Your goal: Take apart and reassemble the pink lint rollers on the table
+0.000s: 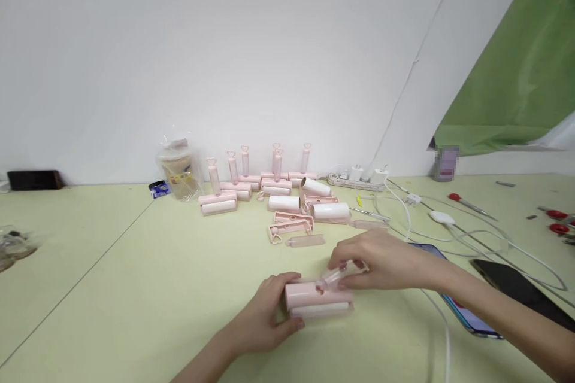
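Observation:
My left hand [265,317] is closed around the left end of a pink lint roller [309,296], which lies on the table with its white roll toward me. Between the fingers of my right hand [368,260] is a clear pink handle [335,275], held tilted. Its lower end meets a small opening in the top of the roller case; I cannot tell whether it is seated there. Beyond my hands lie a loose clear handle [306,241], an open pink case half [291,227] and a white paper roll [331,211].
Several finished-looking rollers with upright heart-topped handles [214,179] stand near the wall. At the back left is a bagged cup [179,170]. A power strip [357,181], white cables, a screwdriver [471,206] and two phones, one a black phone [521,287], occupy the right.

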Available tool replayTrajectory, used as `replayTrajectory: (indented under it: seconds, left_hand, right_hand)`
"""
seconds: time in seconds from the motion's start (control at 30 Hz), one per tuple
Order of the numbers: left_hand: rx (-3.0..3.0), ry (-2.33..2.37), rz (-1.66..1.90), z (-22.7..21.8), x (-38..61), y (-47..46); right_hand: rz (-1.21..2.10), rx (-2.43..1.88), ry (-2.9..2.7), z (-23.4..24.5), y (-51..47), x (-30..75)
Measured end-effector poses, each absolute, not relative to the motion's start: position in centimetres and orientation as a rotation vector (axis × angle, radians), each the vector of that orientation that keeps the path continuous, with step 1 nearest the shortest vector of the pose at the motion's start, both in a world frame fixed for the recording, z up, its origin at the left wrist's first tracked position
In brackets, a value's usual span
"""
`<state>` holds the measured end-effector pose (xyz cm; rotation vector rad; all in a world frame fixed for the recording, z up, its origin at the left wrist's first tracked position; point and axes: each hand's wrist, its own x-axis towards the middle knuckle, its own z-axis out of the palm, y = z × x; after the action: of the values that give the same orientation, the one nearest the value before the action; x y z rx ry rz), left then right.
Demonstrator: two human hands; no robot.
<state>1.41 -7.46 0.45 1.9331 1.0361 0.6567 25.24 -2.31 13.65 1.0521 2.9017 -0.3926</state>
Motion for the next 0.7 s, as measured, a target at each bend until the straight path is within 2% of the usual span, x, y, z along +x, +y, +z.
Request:
replayTrajectory:
  seconds: [0.33,0.7]
  left_hand:
    - [1.936,1.029,0.654,0.7,1.5,-7.4]
    - [1.943,0.994,0.649,1.3,1.5,-7.2]
  right_hand:
    - [0.152,0.731,2.695,15.8,-4.0,20.3]
    - [0.055,0.562,2.621,15.7,-2.4,17.8]
